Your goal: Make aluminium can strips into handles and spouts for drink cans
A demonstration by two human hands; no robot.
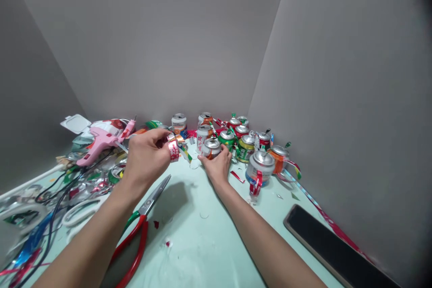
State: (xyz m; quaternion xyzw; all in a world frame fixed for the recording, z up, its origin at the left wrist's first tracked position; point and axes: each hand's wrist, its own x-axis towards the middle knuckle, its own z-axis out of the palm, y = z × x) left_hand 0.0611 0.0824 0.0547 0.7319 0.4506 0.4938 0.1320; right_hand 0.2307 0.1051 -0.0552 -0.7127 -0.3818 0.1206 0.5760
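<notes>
My left hand point(150, 153) is closed, pinching a curled strip of cut can metal point(173, 147), red with white print on its near part. Strips in orange, green and yellow stick out beside it. My right hand point(218, 165) has its thumb and fingers around a short soda can point(211, 147) with a silver top, which stands on the table. Right behind that can is a taller white can point(203, 137) with red lettering. A green can piece point(227, 138) stands just beyond my right fingers. Scissors point(148, 209) with red and green handles lie below my left hand.
Several small teapot-like can pieces, among them a silver one with a red handle point(259, 168), stand at the right back. A phone point(324, 243) lies at the right edge. A pink glue gun point(101, 141), cables and metal scraps point(97, 184) crowd the left. Grey walls point(182, 45) enclose the table.
</notes>
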